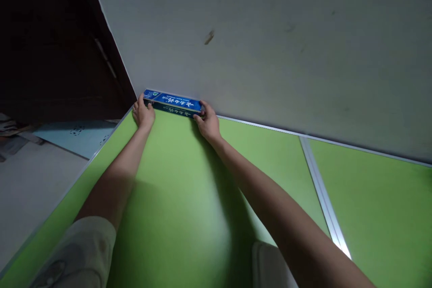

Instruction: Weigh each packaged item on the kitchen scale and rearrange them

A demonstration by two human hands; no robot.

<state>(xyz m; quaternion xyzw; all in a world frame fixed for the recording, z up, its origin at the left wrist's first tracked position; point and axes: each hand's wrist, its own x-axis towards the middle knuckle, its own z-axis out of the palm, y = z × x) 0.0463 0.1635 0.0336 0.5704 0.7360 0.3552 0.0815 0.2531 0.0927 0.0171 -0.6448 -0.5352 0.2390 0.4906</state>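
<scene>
A long blue toothpaste box (pixel 173 102) with white lettering lies on the green surface (pixel 168 180), its long side along the foot of the wall. My left hand (pixel 144 114) grips its left end, thumb on the near side and fingers around the end. At the other end, my right hand (pixel 208 122) has its thumb on the near edge and its fingers over the far corner. Each hand's palm side is partly hidden.
A pale wall (pixel 270 54) with a small brown mark rises behind the box. At left stands a dark door (pixel 60 45); a light-blue sheet (pixel 72 137) lies below it. A metal strip (pixel 320 189) crosses the green surface at right.
</scene>
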